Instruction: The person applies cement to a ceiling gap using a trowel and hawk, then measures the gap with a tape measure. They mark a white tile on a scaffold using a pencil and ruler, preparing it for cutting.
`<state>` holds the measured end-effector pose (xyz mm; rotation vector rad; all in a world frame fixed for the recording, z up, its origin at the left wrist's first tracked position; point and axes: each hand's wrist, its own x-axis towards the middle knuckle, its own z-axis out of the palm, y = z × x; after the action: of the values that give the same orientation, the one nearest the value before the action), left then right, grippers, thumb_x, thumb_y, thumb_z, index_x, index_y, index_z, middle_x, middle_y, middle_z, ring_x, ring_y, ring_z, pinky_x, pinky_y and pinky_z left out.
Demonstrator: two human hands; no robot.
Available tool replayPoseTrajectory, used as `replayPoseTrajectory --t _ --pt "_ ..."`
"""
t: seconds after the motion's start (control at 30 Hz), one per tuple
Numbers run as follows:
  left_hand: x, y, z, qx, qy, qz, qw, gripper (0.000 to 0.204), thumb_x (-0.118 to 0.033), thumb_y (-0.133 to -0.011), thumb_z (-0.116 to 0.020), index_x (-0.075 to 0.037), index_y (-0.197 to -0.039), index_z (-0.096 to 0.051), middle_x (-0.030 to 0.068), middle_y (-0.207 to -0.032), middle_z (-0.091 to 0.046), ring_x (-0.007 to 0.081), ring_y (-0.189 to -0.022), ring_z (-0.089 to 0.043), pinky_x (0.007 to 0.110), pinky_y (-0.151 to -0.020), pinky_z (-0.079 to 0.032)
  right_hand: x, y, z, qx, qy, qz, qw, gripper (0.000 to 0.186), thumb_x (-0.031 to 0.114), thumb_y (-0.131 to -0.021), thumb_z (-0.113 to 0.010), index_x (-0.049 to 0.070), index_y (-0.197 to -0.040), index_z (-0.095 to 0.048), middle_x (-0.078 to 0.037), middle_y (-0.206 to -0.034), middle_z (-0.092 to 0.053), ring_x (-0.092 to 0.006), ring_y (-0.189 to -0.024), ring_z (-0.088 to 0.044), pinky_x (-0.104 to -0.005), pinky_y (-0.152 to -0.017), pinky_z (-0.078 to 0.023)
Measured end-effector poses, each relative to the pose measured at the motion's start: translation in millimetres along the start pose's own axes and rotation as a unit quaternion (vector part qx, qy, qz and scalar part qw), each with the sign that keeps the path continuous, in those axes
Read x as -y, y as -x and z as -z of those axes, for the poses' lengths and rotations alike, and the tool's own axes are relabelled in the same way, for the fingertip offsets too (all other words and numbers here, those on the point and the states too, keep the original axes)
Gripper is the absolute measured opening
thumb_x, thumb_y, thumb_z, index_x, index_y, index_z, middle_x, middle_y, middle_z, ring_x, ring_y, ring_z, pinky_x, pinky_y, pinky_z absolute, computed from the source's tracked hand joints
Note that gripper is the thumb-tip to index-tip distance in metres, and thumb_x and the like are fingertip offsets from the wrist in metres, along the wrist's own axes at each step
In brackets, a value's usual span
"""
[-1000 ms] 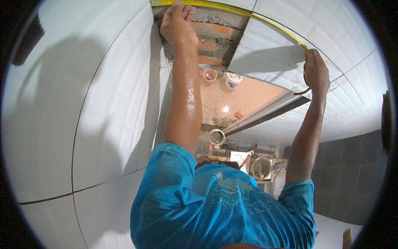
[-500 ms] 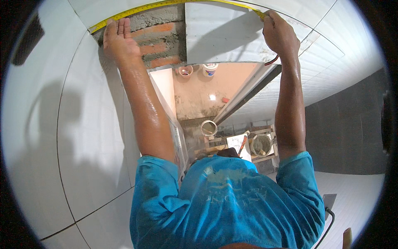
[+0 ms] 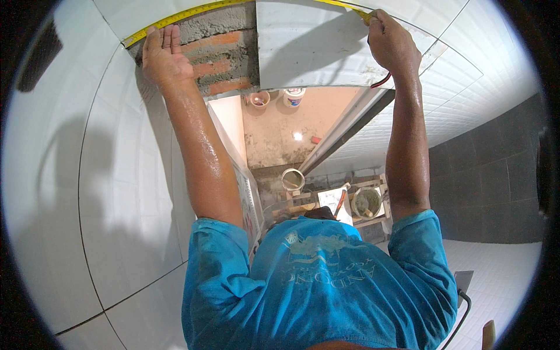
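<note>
A yellow tape measure [image 3: 185, 13] is stretched across the wall at the top, its middle running out of view. Its left end lies near the tile corner, where my left hand [image 3: 167, 61] holds it with thumb and fingertips, palm facing me and fingers fairly straight. My right hand [image 3: 394, 49] is closed around the other end; the case is hidden inside it. A dark red cord [image 3: 381, 81] hangs below that hand. Under the tape are bare brick and mortar [image 3: 219, 52] on the left and a white tile [image 3: 315, 46] on the right.
Below the wall is a doorway opening with a dark-edged frame [image 3: 356, 125]. Beyond it, a white bucket [image 3: 294, 97] and a small pinkish bucket [image 3: 259, 100] stand on the floor. Nearer are a pail [image 3: 293, 179], a mortar bucket [image 3: 367, 203] and wooden planks. White tiles [image 3: 128, 175] cover the left wall.
The whole view has shifted very slightly. Both hands keep their places on the tape measure, which is still stretched along the wall.
</note>
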<state>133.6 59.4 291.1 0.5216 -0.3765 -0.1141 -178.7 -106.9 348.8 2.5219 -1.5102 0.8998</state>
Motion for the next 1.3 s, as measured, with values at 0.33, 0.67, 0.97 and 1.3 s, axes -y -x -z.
replayPoseTrajectory --t 0.33,0.67,0.97,1.3 --pt "0 -3 -2 -0.047 0.027 -0.013 0.998 0.042 -0.009 -0.088 -0.065 0.013 -0.119 -0.047 0.0198 -0.104 -0.056 0.0302 -0.097 -0.061 0.038 -0.091 -0.057 5 6 0 0.007 -0.010 -0.011 1.000 0.035 0.035 -0.097 -0.036 0.023 -0.117 -0.061 -0.011 -0.104 -0.069 -0.0337 -0.100 -0.065 -0.0496 -0.086 -0.047" --pt "-3 -2 -3 -0.041 0.037 -0.004 0.998 0.041 -0.010 -0.090 -0.063 0.012 -0.120 -0.046 0.0209 -0.110 -0.055 0.0310 -0.105 -0.058 0.041 -0.095 -0.055 7 12 -1 0.020 0.003 0.001 1.000 0.033 0.035 -0.098 -0.037 0.024 -0.118 -0.061 -0.010 -0.103 -0.070 -0.0325 -0.099 -0.066 -0.0500 -0.087 -0.047" --pt "-3 -2 -3 -0.049 0.039 -0.006 0.998 0.043 -0.010 -0.090 -0.064 0.014 -0.121 -0.046 0.0227 -0.110 -0.055 0.0325 -0.105 -0.059 0.042 -0.094 -0.055 6 10 -3 0.017 0.016 0.005 1.000 0.032 0.034 -0.099 -0.036 0.023 -0.114 -0.061 -0.009 -0.101 -0.070 -0.0308 -0.095 -0.067 -0.0503 -0.085 -0.048" --pt "-3 -1 -2 -0.038 0.040 -0.002 0.998 0.044 -0.012 -0.091 -0.063 0.013 -0.123 -0.045 0.0237 -0.114 -0.054 0.0327 -0.105 -0.058 0.041 -0.095 -0.055 5 11 -3 -0.011 0.018 0.017 1.000 0.033 0.035 -0.099 -0.036 0.023 -0.114 -0.062 -0.009 -0.101 -0.070 -0.0321 -0.095 -0.067 -0.0503 -0.085 -0.047"
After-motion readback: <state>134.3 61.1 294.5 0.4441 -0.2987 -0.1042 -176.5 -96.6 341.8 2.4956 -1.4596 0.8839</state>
